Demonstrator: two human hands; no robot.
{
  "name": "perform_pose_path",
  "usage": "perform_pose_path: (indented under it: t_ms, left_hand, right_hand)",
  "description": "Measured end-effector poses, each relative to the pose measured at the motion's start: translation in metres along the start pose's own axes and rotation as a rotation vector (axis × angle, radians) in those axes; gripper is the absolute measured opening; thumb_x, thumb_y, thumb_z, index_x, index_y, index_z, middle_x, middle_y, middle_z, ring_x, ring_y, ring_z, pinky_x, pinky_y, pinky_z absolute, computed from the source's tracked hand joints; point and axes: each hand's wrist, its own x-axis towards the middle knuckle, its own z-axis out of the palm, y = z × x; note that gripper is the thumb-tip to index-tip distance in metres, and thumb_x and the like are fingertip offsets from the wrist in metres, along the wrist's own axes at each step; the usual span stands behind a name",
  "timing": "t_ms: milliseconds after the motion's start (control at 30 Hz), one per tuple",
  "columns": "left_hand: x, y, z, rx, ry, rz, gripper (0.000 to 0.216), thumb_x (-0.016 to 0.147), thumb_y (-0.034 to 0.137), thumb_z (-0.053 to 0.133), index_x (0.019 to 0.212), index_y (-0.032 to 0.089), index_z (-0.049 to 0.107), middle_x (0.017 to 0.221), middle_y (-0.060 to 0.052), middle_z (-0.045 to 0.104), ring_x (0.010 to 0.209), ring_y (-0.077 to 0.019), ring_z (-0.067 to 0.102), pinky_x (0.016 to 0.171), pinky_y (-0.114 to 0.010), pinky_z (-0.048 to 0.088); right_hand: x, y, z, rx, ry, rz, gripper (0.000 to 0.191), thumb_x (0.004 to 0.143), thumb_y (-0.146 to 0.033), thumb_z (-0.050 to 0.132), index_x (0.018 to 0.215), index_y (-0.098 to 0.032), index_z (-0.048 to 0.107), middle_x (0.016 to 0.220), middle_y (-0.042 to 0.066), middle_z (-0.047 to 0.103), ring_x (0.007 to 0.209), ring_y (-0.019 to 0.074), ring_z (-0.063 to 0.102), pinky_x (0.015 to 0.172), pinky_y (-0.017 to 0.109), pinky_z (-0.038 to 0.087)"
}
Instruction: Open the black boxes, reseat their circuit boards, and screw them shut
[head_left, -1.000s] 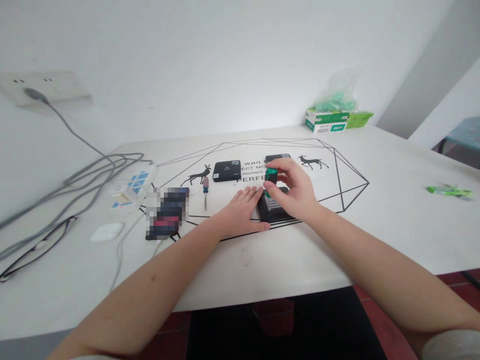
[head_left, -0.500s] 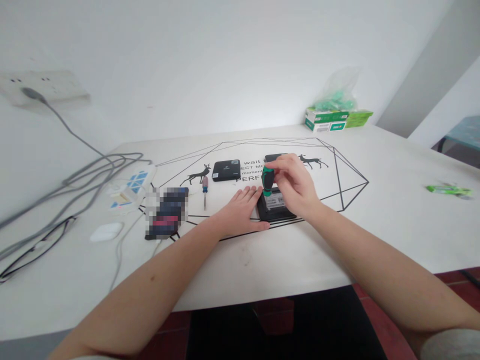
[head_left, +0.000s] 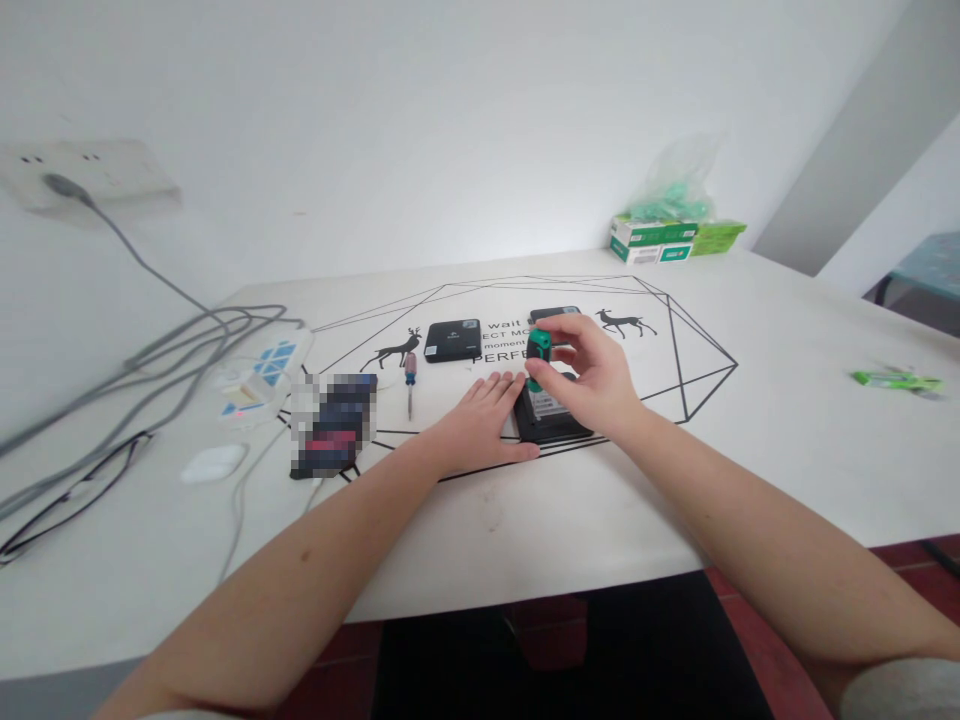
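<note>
My right hand (head_left: 589,370) grips the green and black handle of a screwdriver (head_left: 538,358), held upright over an opened black device case (head_left: 559,430). Inside the case a silvery part with a white label shows; the screwdriver's tip is hidden. Against the left edge of the case lies my left hand (head_left: 487,420), flat with fingers stretched. A second screwdriver (head_left: 410,372), with a red and blue handle, rests on the table to the left. Behind it is a closed black box (head_left: 453,341) with stickers. Another black box (head_left: 555,314) is partly covered by my right hand.
On the left are a blurred-out phone-like object (head_left: 335,427), a power strip (head_left: 270,375), a white earphone case (head_left: 214,464), glasses (head_left: 71,500) and grey cables (head_left: 169,365). Green and white boxes (head_left: 652,240) stand by the wall. A green packet (head_left: 896,380) lies far right.
My right thumb and fingers have shifted around the screwdriver handle, which now leans slightly differently. The left hand stays in place on the case edge.
</note>
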Motion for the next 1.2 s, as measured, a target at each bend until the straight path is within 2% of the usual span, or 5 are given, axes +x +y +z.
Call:
perform_pose_path:
  t_ms: [400,533,667,767,1200]
  left_hand:
    - [0.0,-0.003,0.003,0.013,0.01,0.013,0.118,0.093,0.084,0.053,0.174,0.009,0.011,0.179,-0.026,0.01,0.167,-0.0431,0.008,0.134,-0.058,0.013]
    - [-0.001,-0.001,0.0,-0.04,0.16,0.078,0.101,0.094,0.074,0.064,0.168,0.014,0.033,0.179,-0.024,0.02,0.167,-0.0422,0.015,0.133,-0.06,0.02]
    - [-0.001,0.006,-0.005,-0.035,0.431,0.173,0.029,0.105,0.04,0.061,0.122,0.021,0.074,0.161,-0.013,0.057,0.16,-0.0343,0.038,0.13,-0.055,0.03]
    - [0.0,0.005,-0.007,-0.034,0.459,0.179,0.025,0.107,0.03,0.055,0.097,0.024,0.077,0.137,-0.007,0.075,0.148,-0.0308,0.053,0.125,-0.053,0.035]
    - [0.005,-0.034,-0.021,0.148,0.552,-0.478,0.044,0.101,0.022,0.045,0.137,0.02,0.069,0.147,-0.019,0.065,0.142,-0.0419,0.051,0.116,-0.064,0.037]
  right_hand:
    - [0.001,0.005,-0.005,-0.023,0.065,-0.004,0.034,0.094,-0.037,0.075,0.125,-0.032,0.063,0.117,0.003,0.07,0.103,0.0189,0.072,0.082,0.034,0.066]
    - [0.001,0.005,-0.003,0.009,0.14,0.023,0.035,0.092,-0.037,0.077,0.124,-0.032,0.063,0.115,0.003,0.069,0.105,0.0188,0.071,0.084,0.035,0.066]
    - [0.002,0.004,-0.001,0.058,0.199,0.026,0.035,0.092,-0.038,0.078,0.123,-0.032,0.061,0.115,0.003,0.067,0.103,0.0186,0.071,0.084,0.036,0.066]
    - [0.004,0.004,-0.002,0.044,0.222,0.042,0.036,0.092,-0.042,0.077,0.122,-0.032,0.06,0.115,0.004,0.066,0.103,0.0199,0.07,0.084,0.037,0.066]
    - [0.023,0.038,-0.033,-0.192,0.31,0.102,0.035,0.089,-0.037,0.072,0.12,-0.028,0.06,0.11,0.004,0.069,0.102,0.0213,0.069,0.082,0.037,0.063]
